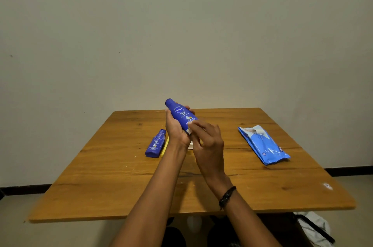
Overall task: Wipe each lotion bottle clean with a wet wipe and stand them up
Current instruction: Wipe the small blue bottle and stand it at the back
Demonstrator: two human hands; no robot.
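- Left grip (pixel 175 127) is wrapping the big bottle (pixel 180 114), tilted above the tabletop (pixel 121 176).
- Right grip (pixel 207 145) is pinching a wipe (pixel 189 131) against its base.
- Small bottle (pixel 156 143), left of both, is lying down, waiting.

A lotion bottle (pixel 180 114) is hanging tilted above the table (pixel 121 176), the left hand (pixel 175 129) gripping it from the left, the right hand (pixel 207 145) pinching a wet wipe (pixel 189 131) against its lower end. A second bottle (pixel 155 143) is lying on the table left of the hands — a wipes pack (pixel 262 144) is lying well apart to their right.
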